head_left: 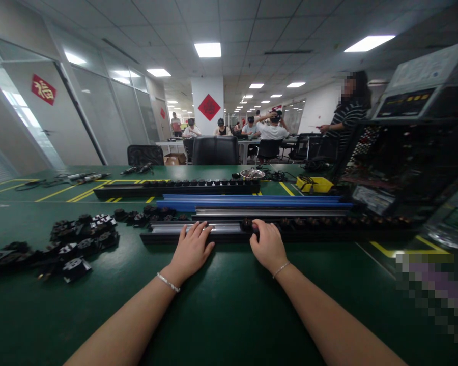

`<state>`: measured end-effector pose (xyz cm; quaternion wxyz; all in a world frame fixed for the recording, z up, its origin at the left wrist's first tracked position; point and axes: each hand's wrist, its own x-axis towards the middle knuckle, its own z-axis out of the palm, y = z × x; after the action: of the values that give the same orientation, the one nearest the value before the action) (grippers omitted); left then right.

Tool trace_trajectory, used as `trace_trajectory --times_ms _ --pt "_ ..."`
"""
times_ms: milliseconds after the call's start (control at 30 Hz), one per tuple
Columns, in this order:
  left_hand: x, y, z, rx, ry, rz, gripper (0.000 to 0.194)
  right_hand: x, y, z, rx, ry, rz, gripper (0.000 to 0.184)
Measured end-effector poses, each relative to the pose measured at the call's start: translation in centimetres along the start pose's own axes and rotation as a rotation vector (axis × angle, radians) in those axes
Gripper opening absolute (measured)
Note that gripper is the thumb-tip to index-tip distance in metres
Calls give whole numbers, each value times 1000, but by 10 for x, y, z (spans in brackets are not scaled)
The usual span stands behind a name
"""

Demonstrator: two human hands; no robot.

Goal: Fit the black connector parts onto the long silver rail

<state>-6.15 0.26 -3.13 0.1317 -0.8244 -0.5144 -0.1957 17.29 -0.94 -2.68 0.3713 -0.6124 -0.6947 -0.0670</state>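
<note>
A long black rail with a silver channel [229,228] lies across the green table in front of me. My left hand [192,250] rests on its left part, fingers stretched over the bare silver channel and holding nothing. Farther right, my right hand [267,245] is closed with thumb and forefinger round a small black part [247,223] at the rail. Just what this part is cannot be made out. More small dark parts [313,222] sit in a row along the rail to the right of that hand.
Loose black parts [86,236] are heaped at the left. Behind the rail lie a blue rail [252,202] and another filled black rail [137,190]. A metal bowl [252,174], a yellow tray [313,184] and an open computer case [412,152] stand farther back. People sit beyond.
</note>
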Motion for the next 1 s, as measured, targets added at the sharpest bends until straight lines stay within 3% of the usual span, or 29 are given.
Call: trace_trajectory --times_ms 367,1000 --pt "0 0 2 -5 8 6 42 -1 -3 -2 34 -86 -12 36" --pt "0 1 1 -12 24 3 47 -3 -4 -2 98 -165 -155 34"
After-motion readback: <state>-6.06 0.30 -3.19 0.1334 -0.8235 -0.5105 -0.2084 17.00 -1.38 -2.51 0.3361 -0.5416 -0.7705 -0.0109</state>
